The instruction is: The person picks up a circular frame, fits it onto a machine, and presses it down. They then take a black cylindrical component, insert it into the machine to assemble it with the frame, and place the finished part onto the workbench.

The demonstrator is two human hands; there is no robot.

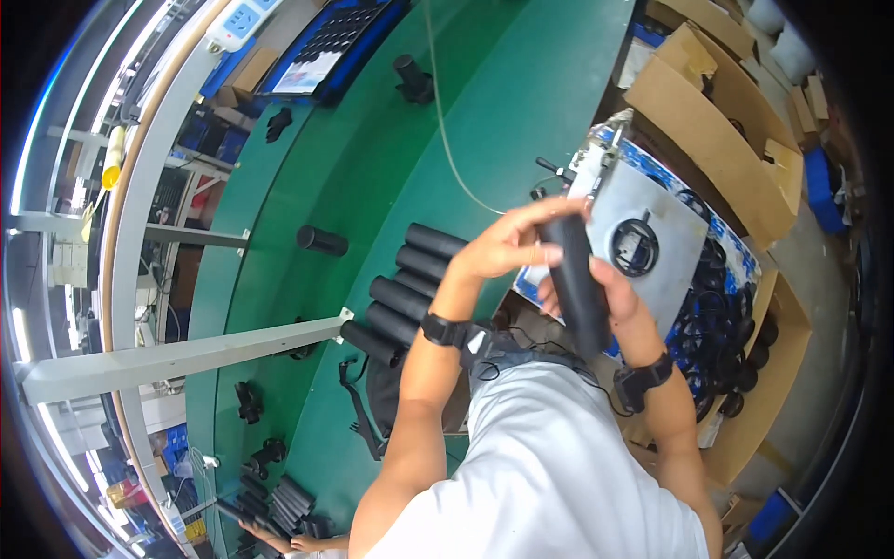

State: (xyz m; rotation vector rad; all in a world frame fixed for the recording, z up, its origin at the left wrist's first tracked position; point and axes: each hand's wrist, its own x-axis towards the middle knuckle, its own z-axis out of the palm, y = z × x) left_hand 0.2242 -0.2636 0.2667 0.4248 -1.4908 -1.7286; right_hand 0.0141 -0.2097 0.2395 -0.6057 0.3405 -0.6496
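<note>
A matte black cylindrical tube (pixel 579 293) is held in front of my body, tilted a little. My left hand (pixel 507 244) curls over its far end, the thumb and fingers pressed against it. My right hand (pixel 616 296) wraps the tube's right side lower down, with some fingertips showing on its left. Close by on the right lies a flat metal plate (pixel 672 265) with a black ring (pixel 635 247) on it. To the left, several similar black tubes (pixel 400 296) lie in a row on the green table.
A grey post (pixel 186 359) crosses the green table (pixel 372 200) on the left. Single black parts (pixel 321 240) stand along it. Cardboard boxes (pixel 717 116) and a heap of black rings (pixel 712 349) lie right. Another person's hands (pixel 298 540) touch tubes at lower left.
</note>
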